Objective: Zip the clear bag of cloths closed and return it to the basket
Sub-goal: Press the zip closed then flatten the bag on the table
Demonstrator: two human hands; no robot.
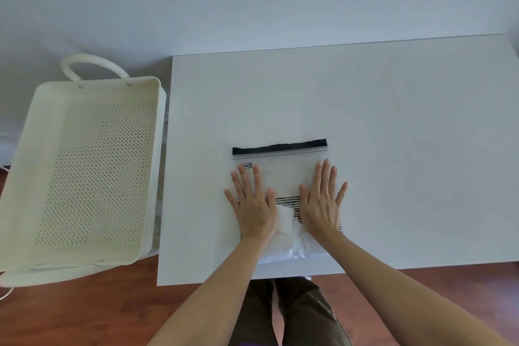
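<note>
We press the left hand (pixel 254 202) and right hand (pixel 323 196) flat, fingers spread, gripping nothing, on the clear bag (pixel 283 174) lying on the table (pixel 393 121); light, limp, slippery film; pinch the black zip strip (pixel 279 147); basket (pixel 45 149) waits left.

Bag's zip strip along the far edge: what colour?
Black, on the clear bag's zip strip, shown in the head view.

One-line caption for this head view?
Both hands, left and right, press flat on a clear zip bag of white cloths; perforated cream basket sits left.
</note>
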